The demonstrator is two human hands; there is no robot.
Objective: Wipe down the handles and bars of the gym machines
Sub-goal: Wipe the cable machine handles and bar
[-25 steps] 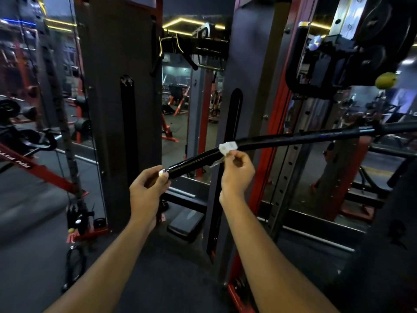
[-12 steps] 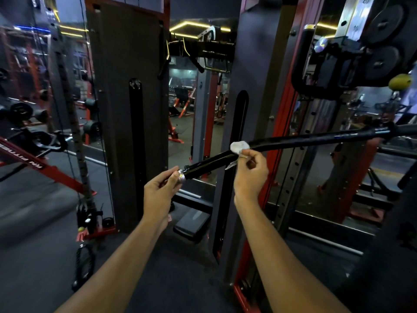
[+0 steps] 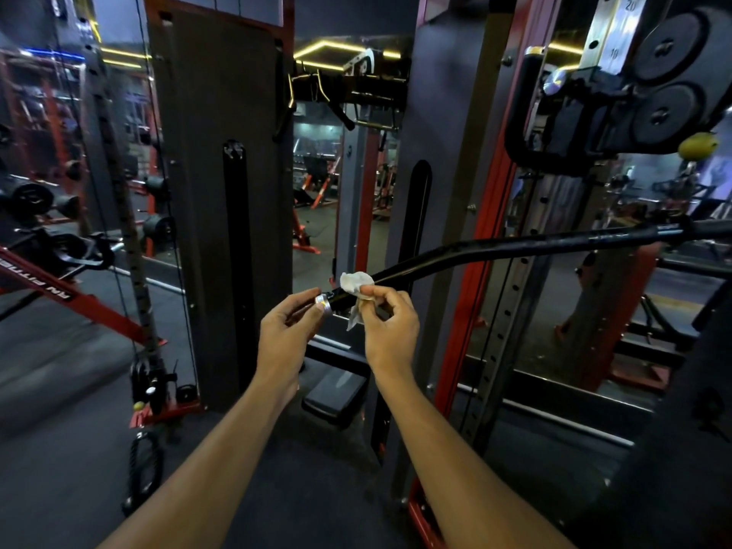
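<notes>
1. Right hand: fingers curled, pinching a crumpled white wipe against the black bar. The wipe sits on top of the bar close to its near end, with a loose tail hanging below at 6 o'clock of the bar.
2. Left hand: at 9 o'clock of the right hand, just beside it. Thumb and fingertips hold the silver end cap of the bar; the other fingers are loosely bent.
3. Bar: starts at the end cap, rises toward 2 o'clock, bends, then runs nearly level to the right edge of view. The surface looks glossy.
4. Behind the hands, 12 o'clock: two dark upright panels of the cable machine, each with a tall black slot, red framing along the edges. A mirror or opening between them shows more gym gear and yellow strip lights.
5. At 1 to 2 o'clock, high: stacked black weight plates on a carriage, and a numbered silver rail beside them.
6. At 6 o'clock below the hands: a small black padded footrest on the dark floor.
7. At 8 o'clock, low: a black rope handle hanging near the floor beside a cable.
8. At 9 o'clock, far left: a red frame beam and dumbbells, blurred.
</notes>
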